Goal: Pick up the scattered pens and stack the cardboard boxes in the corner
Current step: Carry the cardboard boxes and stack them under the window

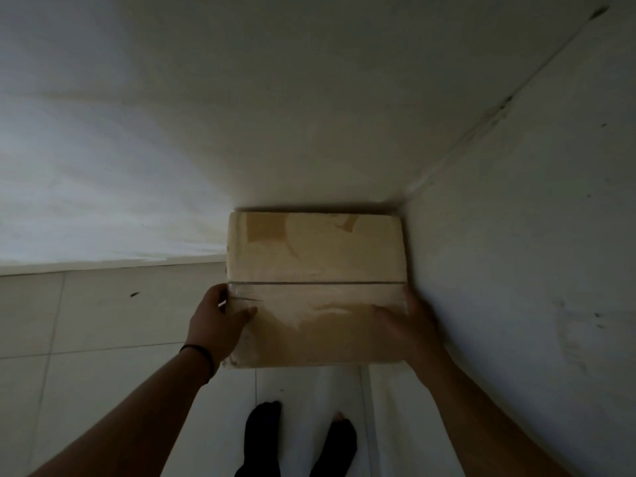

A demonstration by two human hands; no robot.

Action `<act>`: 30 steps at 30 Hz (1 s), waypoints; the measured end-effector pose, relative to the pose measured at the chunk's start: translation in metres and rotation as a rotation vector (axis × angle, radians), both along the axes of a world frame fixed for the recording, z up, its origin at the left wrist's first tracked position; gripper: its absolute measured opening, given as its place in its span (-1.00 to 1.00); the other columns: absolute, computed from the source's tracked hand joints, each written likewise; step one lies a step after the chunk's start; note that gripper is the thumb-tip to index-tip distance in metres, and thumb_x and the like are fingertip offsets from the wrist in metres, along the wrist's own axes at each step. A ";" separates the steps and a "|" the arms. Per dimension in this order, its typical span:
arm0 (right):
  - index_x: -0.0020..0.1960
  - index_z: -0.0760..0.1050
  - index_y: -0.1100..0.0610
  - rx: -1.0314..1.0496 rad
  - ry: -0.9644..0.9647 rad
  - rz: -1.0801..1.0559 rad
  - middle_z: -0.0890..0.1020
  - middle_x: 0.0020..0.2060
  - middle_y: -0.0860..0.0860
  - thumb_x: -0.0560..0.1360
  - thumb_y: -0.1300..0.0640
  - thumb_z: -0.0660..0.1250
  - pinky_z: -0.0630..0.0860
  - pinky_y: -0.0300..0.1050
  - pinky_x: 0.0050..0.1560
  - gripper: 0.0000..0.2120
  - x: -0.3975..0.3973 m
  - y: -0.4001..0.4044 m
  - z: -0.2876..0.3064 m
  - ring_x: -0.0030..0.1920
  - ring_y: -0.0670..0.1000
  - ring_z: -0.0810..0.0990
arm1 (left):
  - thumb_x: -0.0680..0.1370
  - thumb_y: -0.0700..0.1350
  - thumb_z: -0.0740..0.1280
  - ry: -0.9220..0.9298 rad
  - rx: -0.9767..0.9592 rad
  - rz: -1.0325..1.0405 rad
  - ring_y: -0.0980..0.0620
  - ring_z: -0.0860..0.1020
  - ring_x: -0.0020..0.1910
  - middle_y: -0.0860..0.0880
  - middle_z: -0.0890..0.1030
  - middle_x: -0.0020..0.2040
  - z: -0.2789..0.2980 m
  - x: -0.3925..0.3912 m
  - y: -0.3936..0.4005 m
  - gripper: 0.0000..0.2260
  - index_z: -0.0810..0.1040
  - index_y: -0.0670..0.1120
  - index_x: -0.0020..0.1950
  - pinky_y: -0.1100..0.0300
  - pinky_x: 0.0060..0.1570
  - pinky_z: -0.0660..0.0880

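Observation:
A taped brown cardboard box sits in the corner where two white walls meet, its far edge against the back wall and its right side close to the right wall. My left hand grips the box's near left edge, thumb on the top flap and fingers down the side. My right hand grips the near right edge in the same way, thumb lying on top. The box's top stands well above the floor; whatever is under it is hidden. No pens are in view.
The back wall and right wall close in the corner. Pale floor tiles spread to the left. My two feet in dark socks stand just before the box.

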State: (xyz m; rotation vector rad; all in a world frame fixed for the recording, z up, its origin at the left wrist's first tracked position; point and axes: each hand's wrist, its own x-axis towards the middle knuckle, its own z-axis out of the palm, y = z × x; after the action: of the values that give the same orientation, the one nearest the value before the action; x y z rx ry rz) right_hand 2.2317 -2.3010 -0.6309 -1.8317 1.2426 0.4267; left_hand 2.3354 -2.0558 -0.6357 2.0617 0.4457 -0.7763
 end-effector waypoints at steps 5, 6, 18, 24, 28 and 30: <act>0.54 0.09 0.07 -0.045 0.004 0.051 0.16 0.52 0.09 0.44 -0.03 0.40 0.18 0.06 0.46 -0.21 0.000 0.002 -0.007 0.50 0.10 0.16 | 0.48 -0.17 0.40 -0.019 -0.017 0.017 -0.12 0.51 0.15 -0.10 0.50 0.28 -0.004 -0.002 -0.006 -0.53 0.37 -0.09 0.36 -0.10 0.17 0.48; 0.54 0.08 0.07 -0.065 0.014 0.069 0.13 0.53 0.09 0.45 -0.05 0.39 0.18 0.07 0.46 -0.21 0.000 0.004 -0.006 0.51 0.11 0.14 | 0.48 -0.17 0.39 -0.023 -0.018 0.018 -0.11 0.50 0.14 -0.09 0.49 0.29 -0.005 -0.001 -0.008 -0.52 0.37 -0.09 0.37 -0.08 0.17 0.48; 0.53 0.08 0.10 -0.402 0.186 0.363 0.09 0.53 0.12 0.53 -0.08 0.16 0.20 0.09 0.41 -0.37 -0.016 0.057 0.009 0.50 0.14 0.09 | 0.49 -0.18 0.38 -0.055 0.031 -0.008 -0.15 0.49 0.20 -0.13 0.50 0.28 -0.002 0.000 -0.016 -0.53 0.36 -0.12 0.37 -0.04 0.15 0.46; 0.54 0.08 0.10 -0.330 0.192 0.440 0.02 0.55 0.09 0.55 -0.06 0.16 0.17 0.03 0.46 -0.37 -0.023 0.048 0.005 0.53 0.12 0.02 | 0.51 -0.13 0.35 -0.030 0.063 -0.134 -0.16 0.49 0.17 -0.14 0.51 0.26 0.004 0.006 -0.013 -0.57 0.38 -0.09 0.36 -0.03 0.16 0.48; 0.52 0.14 0.07 -0.279 0.206 0.471 0.11 0.54 0.03 0.56 -0.08 0.15 0.21 0.03 0.43 -0.41 -0.022 0.036 0.021 0.51 0.08 0.12 | 0.50 -0.04 0.36 0.043 0.041 -0.247 -0.18 0.46 0.21 -0.14 0.48 0.29 0.028 0.010 -0.013 -0.50 0.31 -0.08 0.40 -0.03 0.17 0.44; 0.54 0.09 0.07 -0.242 0.204 0.430 0.09 0.55 0.02 0.58 -0.08 0.14 0.19 0.04 0.45 -0.41 -0.020 0.031 0.038 0.51 0.08 0.13 | 0.50 -0.08 0.36 0.000 0.018 -0.227 -0.19 0.44 0.26 -0.16 0.45 0.34 0.044 0.011 -0.015 -0.46 0.27 -0.09 0.44 0.01 0.17 0.41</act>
State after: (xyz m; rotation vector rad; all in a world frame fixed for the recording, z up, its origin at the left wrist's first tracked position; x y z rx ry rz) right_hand 2.2118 -2.2701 -0.5930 -2.3207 1.0620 0.7408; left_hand 2.3466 -2.0711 -0.5915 2.1530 0.2207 -0.9086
